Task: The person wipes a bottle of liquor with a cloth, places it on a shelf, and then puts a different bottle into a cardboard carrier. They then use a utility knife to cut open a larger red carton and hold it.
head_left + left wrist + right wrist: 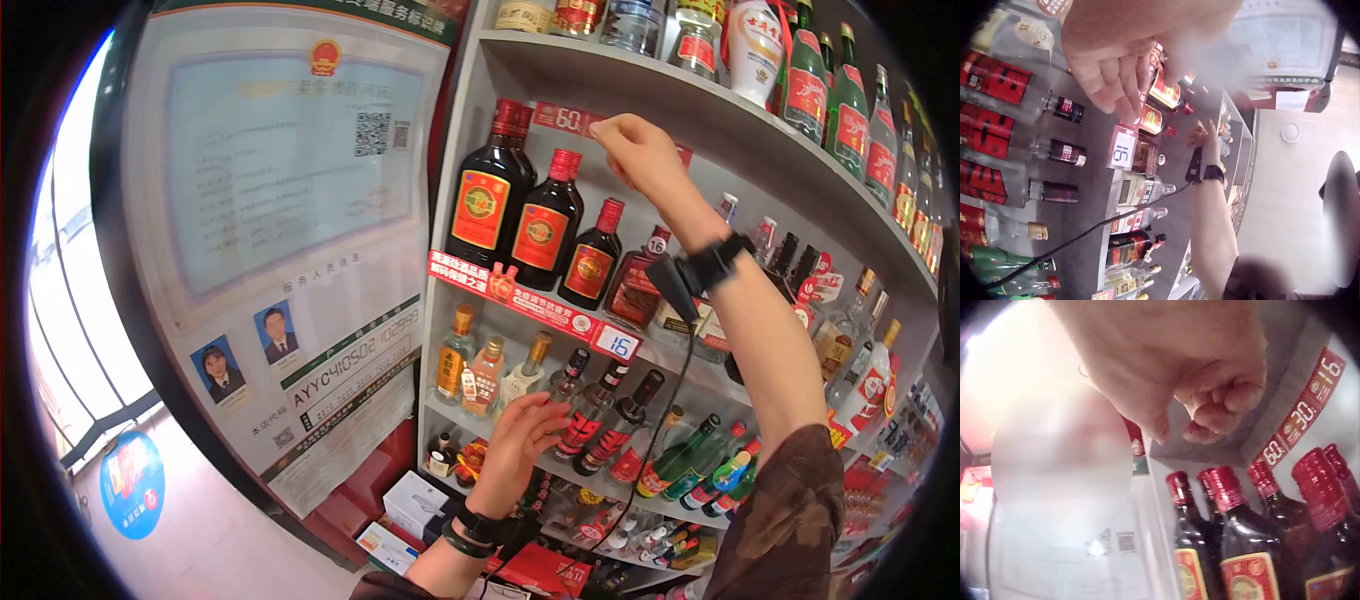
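Observation:
My right hand is raised in front of the upper shelf, above dark bottles with red caps. In the right wrist view its fingers bend loosely with a gap to the thumb, and nothing shows between them. Below it stand a large dark bottle, a middle one and a smaller one, all with red-and-yellow labels. My left hand is lower down, fingers spread and slightly bent, before clear bottles with red labels. It holds nothing; in the left wrist view it overlaps the shelf edge.
A price strip reading 60 runs behind the dark bottles; a 16 tag sits on the shelf edge. Left is a framed certificate board. A black cable hangs from the right wrist. White boxes lie below.

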A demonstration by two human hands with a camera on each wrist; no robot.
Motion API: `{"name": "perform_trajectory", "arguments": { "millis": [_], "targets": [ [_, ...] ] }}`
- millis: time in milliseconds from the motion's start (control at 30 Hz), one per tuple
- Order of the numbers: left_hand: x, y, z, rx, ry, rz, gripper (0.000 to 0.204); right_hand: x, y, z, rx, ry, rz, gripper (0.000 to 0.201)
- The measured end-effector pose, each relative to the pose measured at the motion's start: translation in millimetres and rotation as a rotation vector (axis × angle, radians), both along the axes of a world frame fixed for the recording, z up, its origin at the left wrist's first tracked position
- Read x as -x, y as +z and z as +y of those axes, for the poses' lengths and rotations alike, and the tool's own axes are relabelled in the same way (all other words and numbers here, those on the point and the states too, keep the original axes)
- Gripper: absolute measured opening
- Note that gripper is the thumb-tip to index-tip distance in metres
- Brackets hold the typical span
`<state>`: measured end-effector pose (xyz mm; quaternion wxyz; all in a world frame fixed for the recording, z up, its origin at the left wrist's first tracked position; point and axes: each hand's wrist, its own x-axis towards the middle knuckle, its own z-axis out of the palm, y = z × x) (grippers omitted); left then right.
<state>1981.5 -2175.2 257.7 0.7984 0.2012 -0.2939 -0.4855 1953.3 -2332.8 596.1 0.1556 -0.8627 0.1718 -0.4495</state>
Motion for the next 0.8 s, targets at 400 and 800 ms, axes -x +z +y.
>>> {"name": "perform_trajectory", "arguments": {
  "millis": [400, 800],
  "targets": [
    [69, -30, 22, -0.067, -0.225, 0.033, 0.035, 274, -204, 182, -0.111, 0.232, 0.617, 0.016],
    [222, -25, 164, -0.092, -0.118, -0.096, 0.035, 482, -332, 262, -0.708, 0.049, 0.355, 0.015]
  ]
}}
